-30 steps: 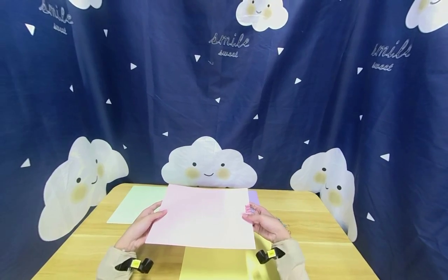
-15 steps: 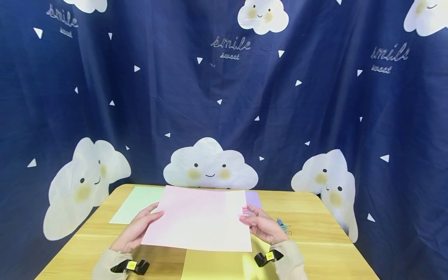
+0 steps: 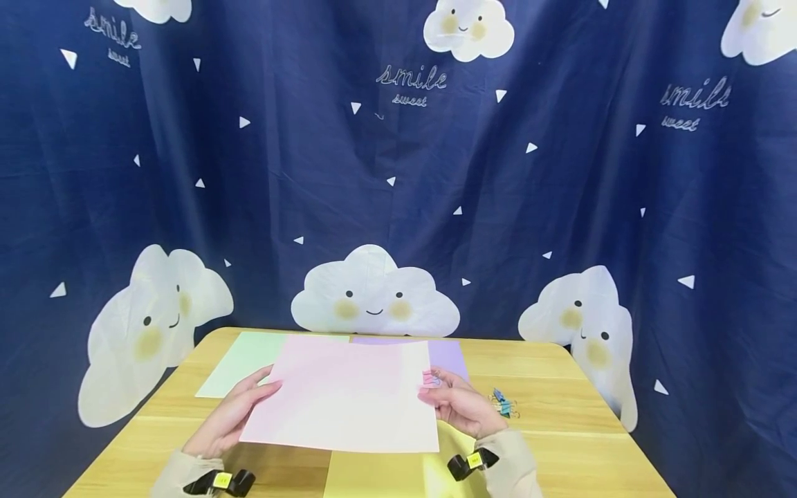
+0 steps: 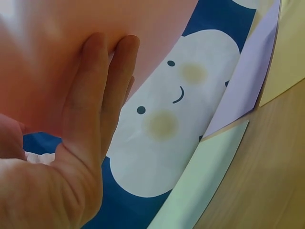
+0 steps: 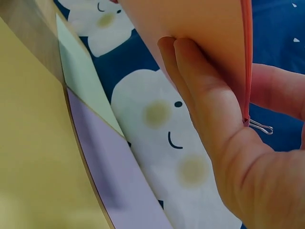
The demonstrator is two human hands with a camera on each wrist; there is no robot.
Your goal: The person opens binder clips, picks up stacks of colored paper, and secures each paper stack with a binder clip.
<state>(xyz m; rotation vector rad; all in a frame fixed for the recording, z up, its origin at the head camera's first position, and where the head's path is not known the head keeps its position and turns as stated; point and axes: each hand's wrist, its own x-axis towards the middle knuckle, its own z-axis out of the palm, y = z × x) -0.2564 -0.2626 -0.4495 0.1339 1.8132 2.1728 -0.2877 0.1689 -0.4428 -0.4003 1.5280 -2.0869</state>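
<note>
A stack of pink paper (image 3: 342, 398) is held up above the table between both hands. My left hand (image 3: 230, 418) grips its left edge, thumb on the near face; in the left wrist view the straight fingers (image 4: 88, 90) lie along the back. At the right edge, my right hand (image 3: 463, 408) pinches the stack close to a pink binder clip (image 3: 429, 379). The clip's wire handle (image 5: 261, 126) sticks out past the edge in the right wrist view, where several layered sheets show side-on.
Green paper (image 3: 230, 366) lies at the table's back left, purple paper (image 3: 450, 354) at the back middle. Yellow paper (image 3: 380, 474) lies at the front, partly under the raised stack. Blue binder clips (image 3: 503, 403) sit to the right. A dark blue cloud-print curtain (image 3: 386, 152) hangs behind.
Both hands have shifted left and slightly nearer with the pink stack. More of the purple paper and the blue binder clips has come into sight.
</note>
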